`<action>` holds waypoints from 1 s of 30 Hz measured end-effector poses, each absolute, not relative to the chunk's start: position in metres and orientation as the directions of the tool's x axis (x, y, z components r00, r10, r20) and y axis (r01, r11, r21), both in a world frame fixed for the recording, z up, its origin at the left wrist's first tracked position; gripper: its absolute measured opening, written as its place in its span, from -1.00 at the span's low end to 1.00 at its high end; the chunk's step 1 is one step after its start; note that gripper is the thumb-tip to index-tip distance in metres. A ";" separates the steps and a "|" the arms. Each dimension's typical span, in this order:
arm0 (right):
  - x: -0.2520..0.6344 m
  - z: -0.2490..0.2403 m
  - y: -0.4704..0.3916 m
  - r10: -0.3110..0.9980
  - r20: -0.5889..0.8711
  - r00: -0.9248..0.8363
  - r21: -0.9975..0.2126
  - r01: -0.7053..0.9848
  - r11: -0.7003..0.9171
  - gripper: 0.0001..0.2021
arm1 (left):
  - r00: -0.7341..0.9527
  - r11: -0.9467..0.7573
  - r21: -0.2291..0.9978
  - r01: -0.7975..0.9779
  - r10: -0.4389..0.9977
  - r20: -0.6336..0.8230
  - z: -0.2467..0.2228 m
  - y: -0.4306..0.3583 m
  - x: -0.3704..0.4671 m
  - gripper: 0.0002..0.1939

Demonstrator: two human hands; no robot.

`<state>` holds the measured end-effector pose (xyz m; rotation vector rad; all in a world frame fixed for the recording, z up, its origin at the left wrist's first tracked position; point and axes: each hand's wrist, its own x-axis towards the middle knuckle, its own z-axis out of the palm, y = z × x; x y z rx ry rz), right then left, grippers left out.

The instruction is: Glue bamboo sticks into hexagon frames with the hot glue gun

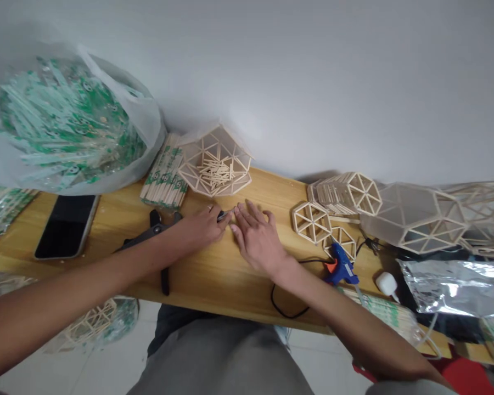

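Note:
My left hand [208, 226] is closed around a small dark tool with a shiny part [222, 216], possibly a cutter; most of it is hidden by the fingers. Just right of it, my right hand [256, 236] lies palm down on the wooden table [214, 274], fingers stretched out. Its fingertips are close to the tool's tip, and anything small under them cannot be made out. Behind both hands stands a hexagonal stick-framed basket [189, 174] containing short cut sticks [217, 174].
At left are a plastic bag [148, 131] of wrappers, wrapped chopsticks [163, 181], a phone [67, 226] and a black strapped object [142, 238]. At right are hexagonal stick frames [312, 222], a stack of frames [364, 193], a blue glue gun [343, 265] with its cable, and a silver pouch [456, 285].

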<state>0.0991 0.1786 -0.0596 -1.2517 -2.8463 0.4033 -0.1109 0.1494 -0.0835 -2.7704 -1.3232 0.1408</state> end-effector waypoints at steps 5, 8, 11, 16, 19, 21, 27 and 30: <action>0.098 -0.057 0.185 0.735 -0.106 -0.669 -0.208 0.738 0.642 -0.49 | 0.609 -0.615 -0.112 0.781 0.789 -0.085 -0.081 0.154 -0.105 -0.63; 0.097 -0.054 0.187 0.723 -0.118 -0.681 -0.200 0.729 0.654 -0.50 | 0.630 -0.639 -0.134 0.757 0.769 -0.104 -0.078 0.155 -0.103 -0.68; 0.098 -0.055 0.187 0.705 -0.131 -0.698 -0.218 0.713 0.666 -0.50 | 0.640 -0.643 -0.090 0.760 0.766 -0.070 -0.078 0.155 -0.101 -0.66; 0.093 -0.057 0.197 0.739 -0.107 -0.665 -0.192 0.743 0.641 -0.48 | 0.555 -0.556 -0.060 0.829 0.831 -0.031 -0.084 0.166 -0.100 -0.68; 0.094 -0.055 0.194 0.712 -0.111 -0.694 -0.214 0.716 0.665 -0.49 | 0.589 -0.590 -0.049 0.806 0.807 -0.039 -0.082 0.161 -0.102 -0.69; 0.094 -0.054 0.189 0.697 -0.117 -0.708 -0.232 0.702 0.673 -0.49 | 0.588 -0.589 -0.032 0.807 0.808 -0.044 -0.079 0.154 -0.104 -0.66; 0.085 -0.057 0.194 0.719 -0.098 -0.688 -0.214 0.720 0.660 -0.49 | 0.573 -0.585 -0.088 0.807 0.810 -0.127 -0.066 0.155 -0.106 -0.70; 0.083 -0.058 0.193 0.690 -0.097 -0.717 -0.229 0.691 0.685 -0.49 | 0.551 -0.561 -0.055 0.826 0.825 -0.127 -0.062 0.153 -0.107 -0.67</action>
